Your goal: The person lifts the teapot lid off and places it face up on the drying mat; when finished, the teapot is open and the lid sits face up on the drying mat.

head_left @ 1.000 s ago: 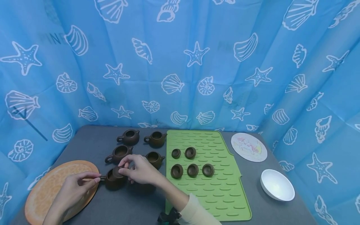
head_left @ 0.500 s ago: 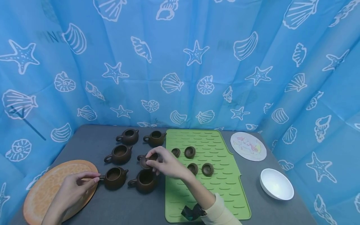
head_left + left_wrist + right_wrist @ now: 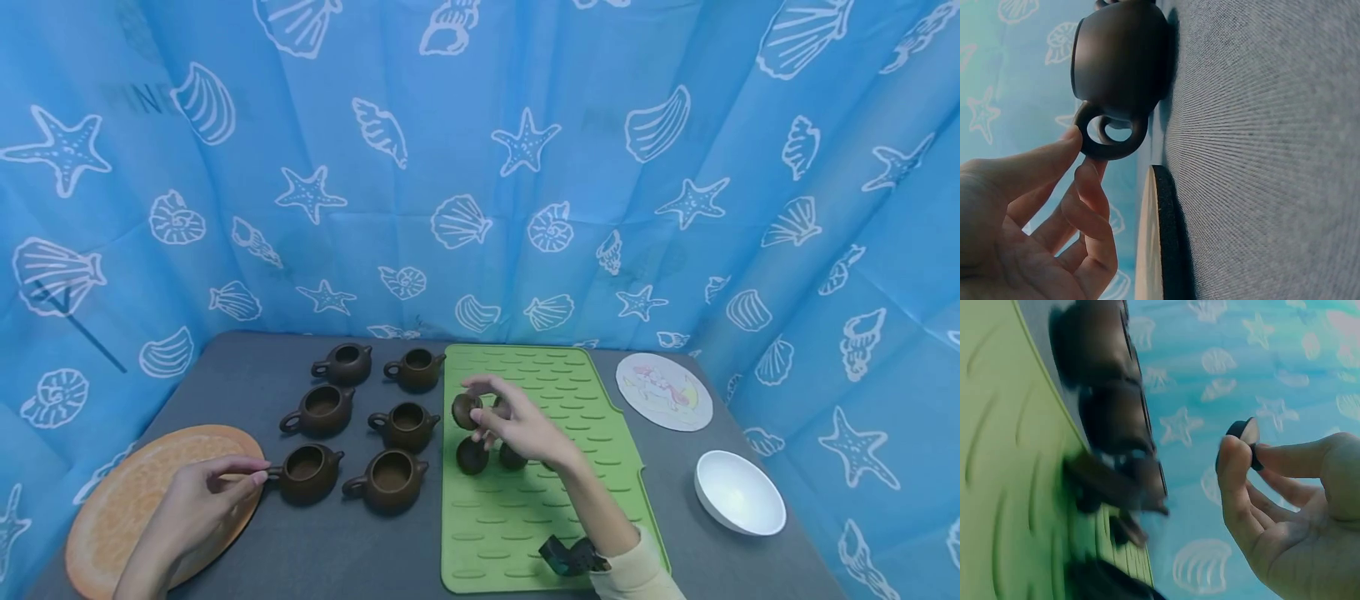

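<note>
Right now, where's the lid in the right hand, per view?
Head: lid pinched by the right hand, above the green mat.
Left wrist: not in view.
Right wrist: lid right of centre, between fingertips.
Shared landmark: green mat, along the left of the right wrist view.

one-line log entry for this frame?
left hand: pinches teapot handle | right hand: holds lid above green mat | six teapots lidless

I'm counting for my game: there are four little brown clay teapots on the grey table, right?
Not four. The head view shows six small brown clay teapots on the grey table, in two columns beside the green mat.
</note>
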`<state>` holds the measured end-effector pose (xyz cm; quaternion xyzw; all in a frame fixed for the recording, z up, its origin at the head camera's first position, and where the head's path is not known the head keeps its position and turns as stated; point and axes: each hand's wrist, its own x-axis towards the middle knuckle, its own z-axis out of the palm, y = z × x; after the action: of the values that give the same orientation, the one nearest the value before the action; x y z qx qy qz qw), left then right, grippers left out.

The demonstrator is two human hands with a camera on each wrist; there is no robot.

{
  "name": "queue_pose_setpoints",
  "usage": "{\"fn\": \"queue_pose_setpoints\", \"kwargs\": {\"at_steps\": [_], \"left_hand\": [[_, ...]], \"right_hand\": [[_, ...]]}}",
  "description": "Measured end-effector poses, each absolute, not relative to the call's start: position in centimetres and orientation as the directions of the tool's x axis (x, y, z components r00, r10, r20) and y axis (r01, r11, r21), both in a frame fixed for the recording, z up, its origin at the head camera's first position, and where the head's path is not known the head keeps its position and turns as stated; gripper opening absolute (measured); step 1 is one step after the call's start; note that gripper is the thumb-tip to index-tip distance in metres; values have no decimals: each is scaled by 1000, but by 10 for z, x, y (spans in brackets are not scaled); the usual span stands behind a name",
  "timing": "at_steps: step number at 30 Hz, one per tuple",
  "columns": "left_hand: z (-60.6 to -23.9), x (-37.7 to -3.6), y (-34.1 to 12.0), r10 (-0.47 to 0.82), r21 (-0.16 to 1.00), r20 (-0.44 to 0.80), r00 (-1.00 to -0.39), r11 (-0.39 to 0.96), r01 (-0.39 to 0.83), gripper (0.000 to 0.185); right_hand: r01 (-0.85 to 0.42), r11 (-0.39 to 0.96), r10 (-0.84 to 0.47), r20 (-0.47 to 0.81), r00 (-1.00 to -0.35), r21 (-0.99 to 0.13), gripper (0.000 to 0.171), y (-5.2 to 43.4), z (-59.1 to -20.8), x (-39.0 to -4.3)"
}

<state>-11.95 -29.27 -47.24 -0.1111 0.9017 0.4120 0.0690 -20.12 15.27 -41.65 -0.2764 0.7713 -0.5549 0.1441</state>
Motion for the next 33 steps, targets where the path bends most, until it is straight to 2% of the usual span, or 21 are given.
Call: {"fn": "queue_pose_setpoints", "kwargs": {"at_steps": [2,8,22,33], "left_hand": [[-472,-120,-292,-142,730,-215,-966,634,-256,28],[-472,-120,-291,-144,734,-207,-968,631,-251,27],[-473,-118,-293,-144,729,-207,-968,637,-251,27],[-472,-118,-293,-141,735,-203,-969,633,-246,27]], "right_hand": [[-263,218,-587,89,-805,-940,47,165,-418,-204],[-242,213,-568,82,-819,-947,46,195,-423,-216],[-129,276,-397,9,-918,-952,58,241,-441,-236],[-23,294,-380,-95,-920,-955,58,260,-463,-243]]}}
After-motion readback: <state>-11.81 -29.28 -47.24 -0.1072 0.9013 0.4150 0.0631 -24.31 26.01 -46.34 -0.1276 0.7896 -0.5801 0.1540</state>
